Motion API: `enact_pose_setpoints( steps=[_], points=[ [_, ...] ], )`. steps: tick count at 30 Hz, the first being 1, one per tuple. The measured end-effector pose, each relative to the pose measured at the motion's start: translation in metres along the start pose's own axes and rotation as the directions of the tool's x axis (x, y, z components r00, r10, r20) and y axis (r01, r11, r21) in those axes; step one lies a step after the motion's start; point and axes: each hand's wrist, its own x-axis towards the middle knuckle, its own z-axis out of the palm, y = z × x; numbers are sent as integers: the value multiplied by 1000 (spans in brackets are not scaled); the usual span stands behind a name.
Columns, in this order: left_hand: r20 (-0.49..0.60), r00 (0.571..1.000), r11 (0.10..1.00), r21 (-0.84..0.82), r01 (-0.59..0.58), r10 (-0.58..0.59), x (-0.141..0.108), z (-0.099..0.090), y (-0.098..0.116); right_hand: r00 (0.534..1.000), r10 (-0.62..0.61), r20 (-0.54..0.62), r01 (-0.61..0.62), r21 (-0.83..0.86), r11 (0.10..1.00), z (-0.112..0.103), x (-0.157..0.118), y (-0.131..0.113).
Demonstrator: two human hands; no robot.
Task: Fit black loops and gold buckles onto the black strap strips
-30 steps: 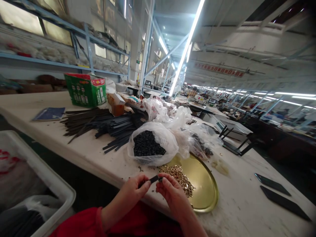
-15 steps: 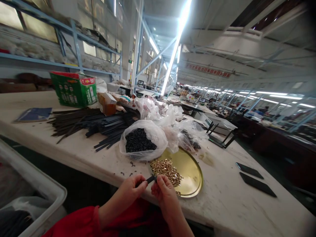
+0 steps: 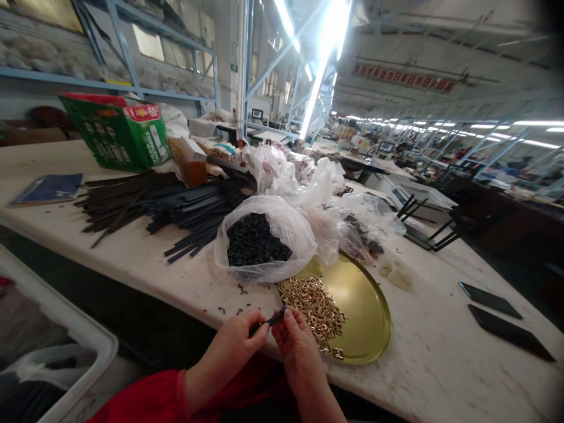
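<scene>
Between my two hands runs a dark strap (image 3: 277, 318), held over the table's front edge. My left hand (image 3: 238, 341) is closed round the strap's lower part. With thumb and fingertips, my right hand (image 3: 296, 338) pinches its upper end; whether a small part sits there is hidden. Just beyond lies a round gold tray (image 3: 368, 320) bearing a heap of small gold-coloured metal buckles (image 3: 315, 308). Behind the tray's left side stands an open clear plastic bag (image 3: 302, 235) full of small black pieces (image 3: 255, 241).
Piles of dark straps (image 3: 194, 205) lie left of the bag, near a green carton (image 3: 117, 135) and a blue booklet (image 3: 48, 189). A white bin (image 3: 103, 341) stands at lower left. Two flat black items (image 3: 506, 329) lie at right, before a black metal frame (image 3: 425, 238).
The whole view has shifted and come slightly nearer the table. Both hands keep hold of the strap, which is now angled up a little more toward my right fingertips.
</scene>
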Motion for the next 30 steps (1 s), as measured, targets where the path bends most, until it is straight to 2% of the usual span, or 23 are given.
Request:
enact_pose_setpoints(
  steps=[5, 9, 15, 18, 25, 30],
  points=[
    [-62, 998, 994, 101, 37, -30, 8, -4, -9, 999, -8, -32, 4, -120, 993, -1, 7, 10],
    [-64, 997, 990, 132, 55, -47, 6, -3, -12, 1000, -31, -2, 30, -216, 976, -8, 8, 13],
    [-73, 996, 971, 230, 63, -48, 1, 3, -13, 997, 69, -44, -70, -16, 997, -5, 1, 13],
    [-83, 995, 967, 242, 74, -55, 1, 5, -12, 994, 111, -26, -109, 58, 992, -3, -2, 12],
    [-48, 998, 982, 184, 51, -43, -1, 3, -10, 992, 104, 70, -109, 74, 991, -6, -6, 10],
    [-15, 1000, 984, 180, 21, -18, -4, 3, -7, 996, 31, 89, -35, 44, 998, -10, -4, 15]
  ],
)
